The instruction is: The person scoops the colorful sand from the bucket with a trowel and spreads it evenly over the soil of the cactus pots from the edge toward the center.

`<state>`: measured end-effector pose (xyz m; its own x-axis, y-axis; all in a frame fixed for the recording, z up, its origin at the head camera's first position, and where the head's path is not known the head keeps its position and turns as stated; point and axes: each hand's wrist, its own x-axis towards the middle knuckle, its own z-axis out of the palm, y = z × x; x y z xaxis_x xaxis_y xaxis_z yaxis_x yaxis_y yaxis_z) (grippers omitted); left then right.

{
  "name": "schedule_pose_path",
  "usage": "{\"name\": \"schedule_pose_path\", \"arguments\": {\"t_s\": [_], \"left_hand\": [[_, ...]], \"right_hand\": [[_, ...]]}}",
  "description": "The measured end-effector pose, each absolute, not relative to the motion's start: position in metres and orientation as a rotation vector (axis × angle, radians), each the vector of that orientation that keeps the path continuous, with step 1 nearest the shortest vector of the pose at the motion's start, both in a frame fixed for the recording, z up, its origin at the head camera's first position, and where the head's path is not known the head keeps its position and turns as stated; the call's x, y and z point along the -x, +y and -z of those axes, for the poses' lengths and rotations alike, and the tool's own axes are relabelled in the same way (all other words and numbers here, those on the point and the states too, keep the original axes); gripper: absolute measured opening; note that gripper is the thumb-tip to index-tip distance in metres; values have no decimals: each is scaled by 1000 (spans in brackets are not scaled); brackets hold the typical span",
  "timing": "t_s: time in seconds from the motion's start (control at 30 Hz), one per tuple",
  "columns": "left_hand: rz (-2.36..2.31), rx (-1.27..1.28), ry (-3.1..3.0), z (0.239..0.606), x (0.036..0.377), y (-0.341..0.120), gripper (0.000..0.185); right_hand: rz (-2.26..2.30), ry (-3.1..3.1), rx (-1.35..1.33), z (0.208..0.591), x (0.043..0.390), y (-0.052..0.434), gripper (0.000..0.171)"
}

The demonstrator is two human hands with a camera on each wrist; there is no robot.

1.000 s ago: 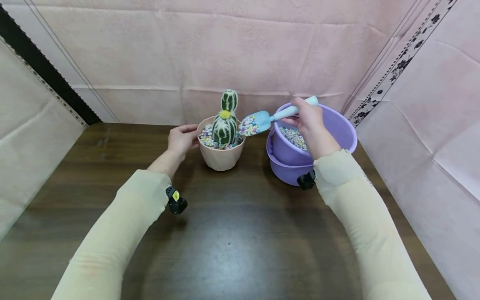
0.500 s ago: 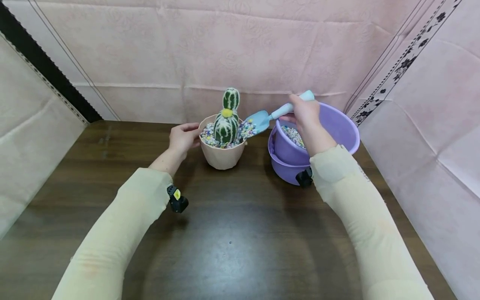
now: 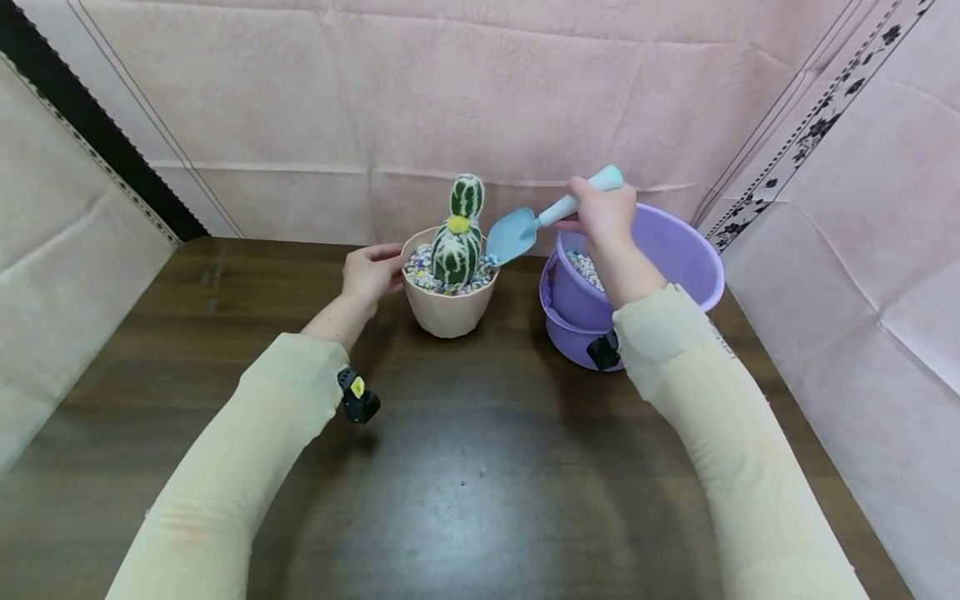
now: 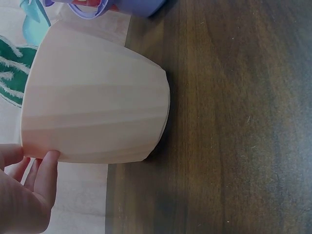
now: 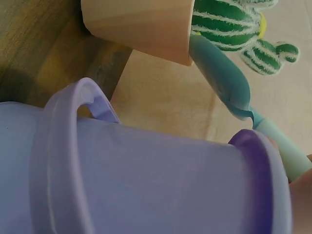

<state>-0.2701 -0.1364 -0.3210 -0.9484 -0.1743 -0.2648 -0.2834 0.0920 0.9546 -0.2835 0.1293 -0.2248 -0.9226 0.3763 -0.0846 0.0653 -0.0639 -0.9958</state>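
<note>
A green-and-white striped cactus with a yellow flower (image 3: 455,246) stands in a pale pink plant pot (image 3: 447,315), among small multicoloured pebbles (image 3: 422,271). My left hand (image 3: 369,273) pinches the pot's left rim between thumb and fingers, as the left wrist view shows (image 4: 29,190). In my right hand (image 3: 607,218) is a light blue trowel (image 3: 513,237), gripped by its handle. Its blade slopes down to the left, bare of pebbles, with the tip at the pot's right rim beside the cactus (image 5: 226,22). Part of the handle is hidden by my fingers.
Right of the pot, a purple bucket (image 3: 675,250) holding pebbles sits tilted in another purple basin (image 3: 573,343), beneath my right forearm. Two tiny specks lie on the dark wooden table (image 3: 450,450). Cloth-covered walls (image 3: 480,100) close off the back and sides.
The trowel has tipped steeper, its handle rising and moving left. Pebbles that lay on its blade have slid off into the pot. My left hand stays at the pot rim.
</note>
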Motion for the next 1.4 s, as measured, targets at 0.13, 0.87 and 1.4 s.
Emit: {"name": "schedule_pose_path", "arguments": {"t_s": [0.13,0.87,1.4], "left_hand": [[-2010,474,2261,321,270,-135,35],[-2002,410,2240,325,269,-140,38],[-2087,338,2231,316,260,-158,47]], "right_hand": [[-2038,-2011,410,224,281,126,11],[-2154,-1842,308,214,270,144,12],[-2287,-1621,418,208,263,187,11]]}}
